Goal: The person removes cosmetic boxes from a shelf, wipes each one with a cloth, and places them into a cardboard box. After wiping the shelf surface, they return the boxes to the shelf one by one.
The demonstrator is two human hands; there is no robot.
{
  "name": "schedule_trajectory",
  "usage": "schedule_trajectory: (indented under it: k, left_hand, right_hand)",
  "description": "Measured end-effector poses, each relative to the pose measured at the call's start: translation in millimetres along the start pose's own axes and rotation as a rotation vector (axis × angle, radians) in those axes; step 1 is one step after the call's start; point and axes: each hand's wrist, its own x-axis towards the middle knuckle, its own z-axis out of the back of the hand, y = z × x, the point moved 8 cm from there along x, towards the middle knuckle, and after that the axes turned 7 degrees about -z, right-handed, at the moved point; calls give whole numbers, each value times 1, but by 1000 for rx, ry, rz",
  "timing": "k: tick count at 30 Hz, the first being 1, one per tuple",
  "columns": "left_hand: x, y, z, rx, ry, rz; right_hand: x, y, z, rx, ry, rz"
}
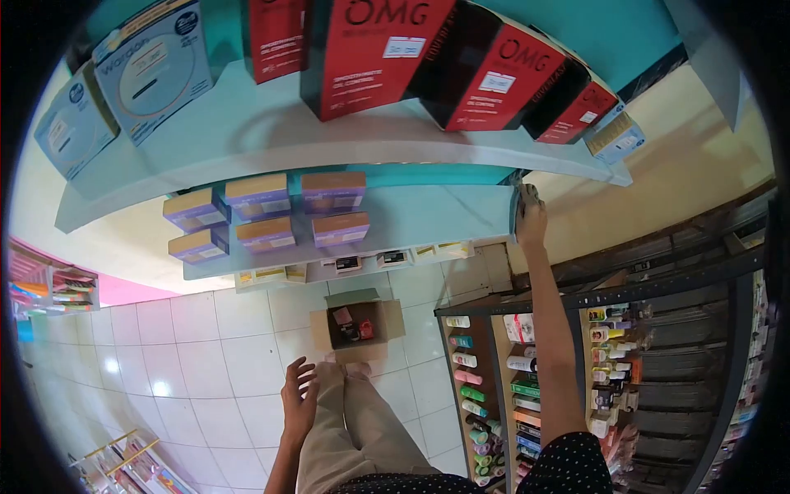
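Glossy cardboard boxes (374,49); smooth painted shelf (271,136).

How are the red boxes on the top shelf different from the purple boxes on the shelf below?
The red boxes are tall, stand upright and carry the large word OMG; the purple boxes are low, with tan tops, and are stacked in two layers. The red boxes look much larger than the purple boxes. Both groups sit on pale blue shelves. The right hand reaches up to the purple boxes' shelf edge.

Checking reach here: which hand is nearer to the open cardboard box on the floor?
Left. The left hand hangs by the thigh, just short of the cardboard box; the right hand is up at the shelf edge.
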Motion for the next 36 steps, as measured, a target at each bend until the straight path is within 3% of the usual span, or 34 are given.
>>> schedule_trajectory:
  k: [1,4,6,7,8,9,13,22,29,36]
  left_hand:
    - [-1,0,1,-1,1,4]
    - [4,0,0,6,-1,-7]
    - [3,-1,-4,23,25,-8]
    - [4,-5,-5,11,28,-13]
    - [7,-9,-7,-1,30,-20]
    - [7,-9,-8,6,40,-25]
    - [9,-9,-4,58,35,-33]
    - [6,1,-3,68,16,-3]
    - [5,0,-12,57,50,-19]
    - [7,1,-9,84,55,-29]
  right_hand:
    - [4,2,-2,-19,-31,-48]
    - [-12,95,16,394,-140,206]
    - [-38,162,0,268,-99,456]
    - [-45,186,-13,232,62,447]
    - [-60,211,2,211,-49,555]
    - [-64,221,7,228,1,556]
    - [-61,190,1,111,22,491]
    - [-7,13,-2,14,-2,167]
    - [-28,43,4,11,-1,231]
    - [-14,25,-2,88,-72,149]
